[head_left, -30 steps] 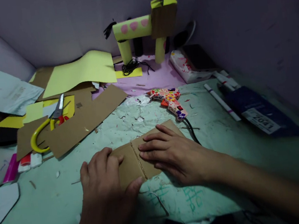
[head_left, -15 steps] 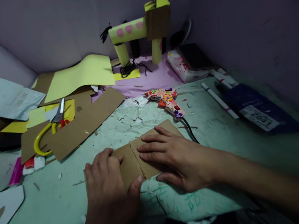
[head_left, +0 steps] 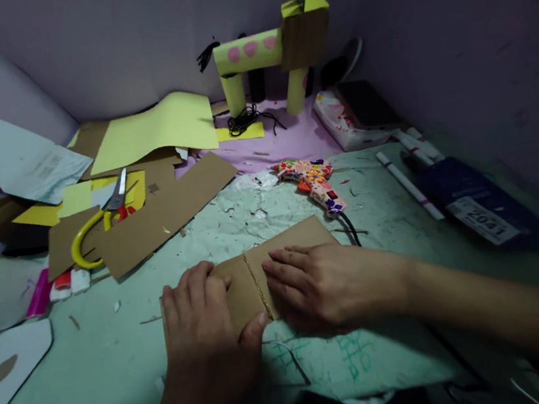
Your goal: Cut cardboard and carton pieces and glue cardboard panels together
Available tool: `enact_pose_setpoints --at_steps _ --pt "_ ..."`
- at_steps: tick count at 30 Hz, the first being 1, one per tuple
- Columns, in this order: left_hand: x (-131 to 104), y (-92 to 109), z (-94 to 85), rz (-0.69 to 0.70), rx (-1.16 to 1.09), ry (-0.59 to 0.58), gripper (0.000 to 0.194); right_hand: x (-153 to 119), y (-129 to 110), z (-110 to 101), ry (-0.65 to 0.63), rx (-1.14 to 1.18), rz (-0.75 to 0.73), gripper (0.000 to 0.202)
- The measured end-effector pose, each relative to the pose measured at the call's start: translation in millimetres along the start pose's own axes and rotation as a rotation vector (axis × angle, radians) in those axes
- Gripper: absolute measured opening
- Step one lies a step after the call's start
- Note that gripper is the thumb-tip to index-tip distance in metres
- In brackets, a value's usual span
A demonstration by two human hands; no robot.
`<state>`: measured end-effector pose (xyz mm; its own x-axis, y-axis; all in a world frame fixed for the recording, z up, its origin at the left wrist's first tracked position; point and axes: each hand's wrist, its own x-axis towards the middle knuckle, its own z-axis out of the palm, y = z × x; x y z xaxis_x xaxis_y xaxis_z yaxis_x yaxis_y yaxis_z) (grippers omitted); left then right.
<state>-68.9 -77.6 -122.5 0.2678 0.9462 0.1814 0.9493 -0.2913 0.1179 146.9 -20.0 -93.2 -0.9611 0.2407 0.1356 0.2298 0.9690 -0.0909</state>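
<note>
Two brown cardboard pieces (head_left: 245, 298) lie edge to edge on the green table cover, and a rough seam runs between them. My left hand (head_left: 200, 317) rests on the left piece, fingers lying over it and thumb beside the seam's near end. Flat on the right piece is my right hand (head_left: 315, 285), its fingertips close to the seam and its thumb hidden underneath. Neither hand is closed round anything. Beyond the cardboard lies a flower-patterned glue gun (head_left: 314, 183), its black cord running toward my right wrist.
Yellow-handled scissors (head_left: 103, 220) lie on cardboard scraps at left, near a yellow sheet (head_left: 161, 130). A yellow paper animal (head_left: 250, 52) with pink spots stands at the back. To the right are a white marker (head_left: 409, 185), a blue packet (head_left: 488, 200) and a phone (head_left: 368, 104).
My right hand has flattened, its fingers closer together and its thumb out of sight. My left hand stays on the cardboard. The whole view has shifted slightly.
</note>
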Motion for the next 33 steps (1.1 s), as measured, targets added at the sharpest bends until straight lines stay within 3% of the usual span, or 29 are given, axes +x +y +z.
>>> enact_pose_setpoints --at_steps 3,8,13,17,25,29,33 --pt "0.5 1.1 -0.8 0.006 -0.003 -0.001 0.045 -0.7 0.0 3.4 0.02 -0.153 -0.098 0.035" --pt "-0.8 3.4 -1.5 0.026 0.024 0.017 0.042 -2.1 -0.3 7.5 0.086 -0.161 -0.063 0.035" --pt "-1.4 5.5 -1.8 0.032 0.049 0.033 0.04 -3.4 -2.8 6.1 0.089 0.128 0.092 0.035" --pt "-0.7 6.9 -3.9 0.023 0.062 0.023 0.04 -6.1 -7.8 9.6 0.171 0.3 0.286 0.033" --pt "0.8 8.2 -5.9 -0.06 0.04 -0.069 0.041 -12.3 -9.5 21.8 0.264 0.412 0.333 0.035" --pt "0.8 3.2 -9.8 0.007 0.002 -0.076 0.035 -15.3 -12.8 19.2 0.265 0.498 0.398 0.044" --pt "0.6 -1.3 -12.2 0.039 0.0 -0.099 0.031 -13.1 -14.0 18.0 0.29 0.501 0.387 0.031"
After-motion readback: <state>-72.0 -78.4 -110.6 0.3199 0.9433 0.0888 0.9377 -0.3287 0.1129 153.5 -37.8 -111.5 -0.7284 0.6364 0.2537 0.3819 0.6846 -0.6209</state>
